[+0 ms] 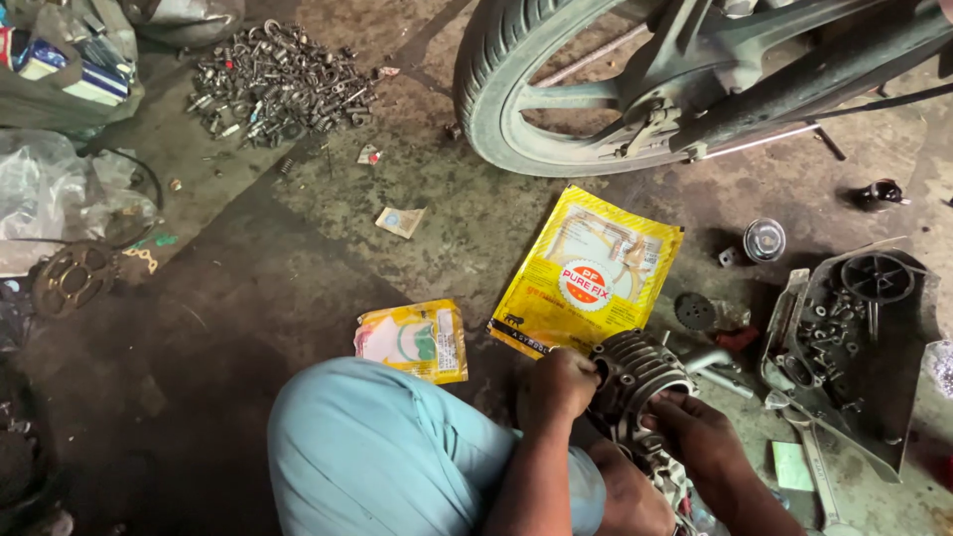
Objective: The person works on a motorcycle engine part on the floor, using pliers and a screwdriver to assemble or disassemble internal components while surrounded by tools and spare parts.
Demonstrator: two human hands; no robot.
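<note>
— Hands first: what did we have in them?

— Our left hand point(558, 385) was closed over the near left side of a finned metal cylinder block point(635, 375), and our right hand point(695, 429) gripped its open rim from the right. The block sat on the concrete floor point(298, 258), close to the floor's near edge, just in front of our light blue trouser knee point(377, 447).

— And around it?

— A large yellow packet point(588, 270) lay just beyond the block, touching it, with a smaller yellow packet point(414, 339) to its left. A dark tray of small parts point(844, 347) stood to the right, a wrench point(814, 462) at its near side. Farther off we saw a motorcycle wheel point(556, 89), and a heap of bolts point(273, 84) toward the far left corner.
</note>
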